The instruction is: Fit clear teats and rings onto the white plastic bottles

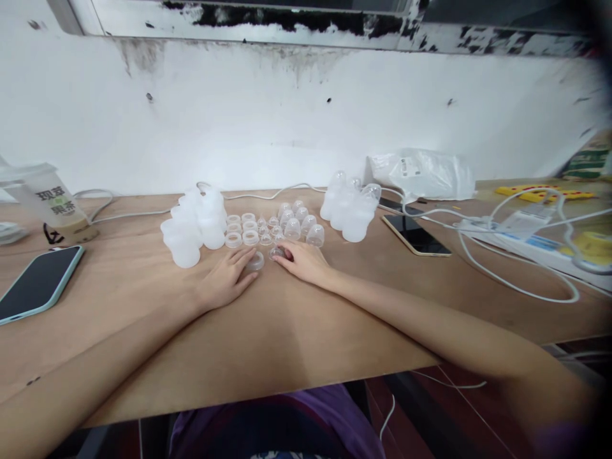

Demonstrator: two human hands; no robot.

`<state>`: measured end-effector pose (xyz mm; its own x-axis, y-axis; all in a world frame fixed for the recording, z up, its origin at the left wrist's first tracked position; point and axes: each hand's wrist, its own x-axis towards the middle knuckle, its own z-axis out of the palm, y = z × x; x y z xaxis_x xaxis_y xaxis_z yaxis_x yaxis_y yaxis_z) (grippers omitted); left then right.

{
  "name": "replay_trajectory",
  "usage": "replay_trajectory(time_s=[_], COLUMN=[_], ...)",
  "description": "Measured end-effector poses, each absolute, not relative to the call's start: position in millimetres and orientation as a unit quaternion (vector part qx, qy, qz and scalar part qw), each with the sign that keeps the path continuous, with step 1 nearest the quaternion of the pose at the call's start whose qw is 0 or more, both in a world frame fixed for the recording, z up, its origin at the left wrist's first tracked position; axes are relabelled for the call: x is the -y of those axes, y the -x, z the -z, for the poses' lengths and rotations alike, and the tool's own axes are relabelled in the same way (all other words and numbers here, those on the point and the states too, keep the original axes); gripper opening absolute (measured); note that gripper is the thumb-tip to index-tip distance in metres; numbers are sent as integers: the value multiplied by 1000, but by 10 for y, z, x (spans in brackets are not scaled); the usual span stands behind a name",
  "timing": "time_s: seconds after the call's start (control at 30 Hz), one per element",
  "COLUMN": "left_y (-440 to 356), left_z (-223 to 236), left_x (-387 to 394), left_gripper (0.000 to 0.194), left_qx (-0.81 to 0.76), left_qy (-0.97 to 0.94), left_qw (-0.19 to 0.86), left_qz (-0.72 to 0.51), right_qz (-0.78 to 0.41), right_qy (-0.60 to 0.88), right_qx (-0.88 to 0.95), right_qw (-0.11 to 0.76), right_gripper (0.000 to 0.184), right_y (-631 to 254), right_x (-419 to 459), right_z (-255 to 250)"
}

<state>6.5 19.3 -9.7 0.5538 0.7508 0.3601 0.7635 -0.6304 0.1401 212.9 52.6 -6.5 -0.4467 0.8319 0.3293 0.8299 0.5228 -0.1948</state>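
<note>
My left hand (pixel 227 279) rests on the table, thumb and fingers closed around the near side of a clear screw ring (pixel 257 261) lying flat. To its right, my right hand (pixel 306 262) pinches a clear silicone bottle nipple (pixel 276 254) low over the table, partly hidden by the fingers. Just beyond stand several screw rings (pixel 233 240) in two columns, several nipples (pixel 266 238), and several clear dome caps (pixel 292 228). Frosted baby bottle bodies (pixel 185 250) without tops are grouped at the left. Capped bottles (pixel 354 223) stand together at the right.
A drink cup (pixel 60 204) and a phone (pixel 41 284) lie left. Another phone (pixel 415 234), a plastic bag (pixel 423 173), a power strip (pixel 540 245) and looping white cables (pixel 521 293) are on the right. The table's front edge (pixel 287 391) is near my body.
</note>
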Motion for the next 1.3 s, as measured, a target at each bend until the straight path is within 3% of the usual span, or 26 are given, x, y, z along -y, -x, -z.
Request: replay_trajectory(time_s=[0.13,0.47,0.63,0.8,0.9,1.1,1.3], left_y=[-77,-97,-19,4,-13,-36,-33], left_z=[64,78,134,186,145,55,73], left_x=[-181,-225,-269,-297,-271,-221,-236], left_gripper=[34,42,40,42,42,40,43], left_qx=[466,433,429,451,473,500,526], left_qy=[864,855,786,757,764,775,760], left_qw=[7,-50,-186,-242,-236,-163,-173], left_qz=[191,282,404,407,369,351,339], right_qz=[17,12,-47,-81,-143,-393,-437], right_qy=[473,452,468,464,451,431,420], right_qx=[859,869,845,837,819,647,613], right_qw=[193,199,253,279,324,491,507], right_gripper=[29,31,28,24,23,33,34], right_y=[-2128,-2128,-2153,-2153,-2166,-2197,-2172], right_x=[-506,-498,-503,-513,-556,-718,-750], right_z=[68,90,64,56,76,149,159])
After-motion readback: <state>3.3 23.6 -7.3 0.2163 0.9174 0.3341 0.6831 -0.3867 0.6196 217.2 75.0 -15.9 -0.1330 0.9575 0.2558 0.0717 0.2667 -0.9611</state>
